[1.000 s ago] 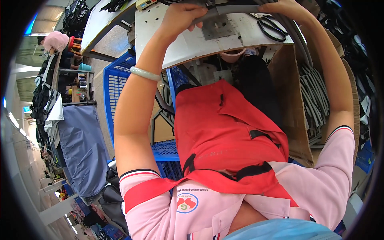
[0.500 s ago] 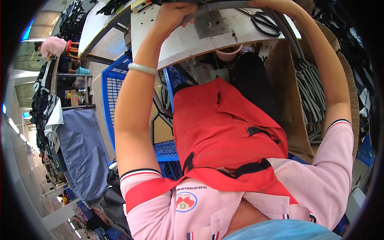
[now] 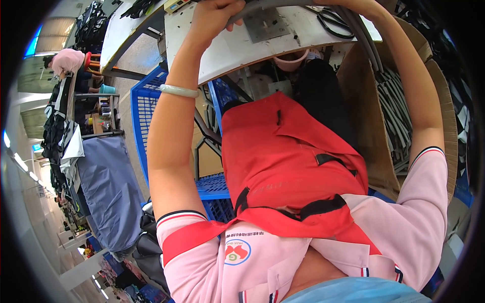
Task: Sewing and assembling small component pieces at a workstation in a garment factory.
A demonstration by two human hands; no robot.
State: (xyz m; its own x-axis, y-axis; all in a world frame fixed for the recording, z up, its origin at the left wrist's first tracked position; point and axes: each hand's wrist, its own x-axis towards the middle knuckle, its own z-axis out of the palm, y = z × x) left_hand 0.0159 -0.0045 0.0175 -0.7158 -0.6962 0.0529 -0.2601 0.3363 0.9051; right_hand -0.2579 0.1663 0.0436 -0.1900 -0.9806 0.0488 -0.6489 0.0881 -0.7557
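Observation:
At the top edge of the view, my left hand (image 3: 216, 17), with a pale bangle (image 3: 179, 91) on its forearm, has its fingers curled round a grey strip (image 3: 371, 50) like padded tubing. Above the white worktable (image 3: 214, 55), the strip bows across to my right hand (image 3: 353, 6), which is partly cut off by the frame and appears closed on it. From there lengths of it drop toward a cardboard box at the right. A metal plate (image 3: 268, 28) is set into the tabletop beneath the strip. Black scissor handles (image 3: 336, 24) lie between the plate and my right forearm.
The cardboard box (image 3: 361, 101) holds many grey strips (image 3: 396, 121). Left of my red apron stands a blue plastic crate (image 3: 144, 103) with dark-edged pieces. A pink bowl (image 3: 291, 61) is under the table. At far left a person (image 3: 68, 61) bends over near a blue-grey cloth (image 3: 111, 187).
Both hands have shifted slightly upward in the view, still at the grey strip. The scissors are now more covered by the strip. The whole scene has shifted a little.

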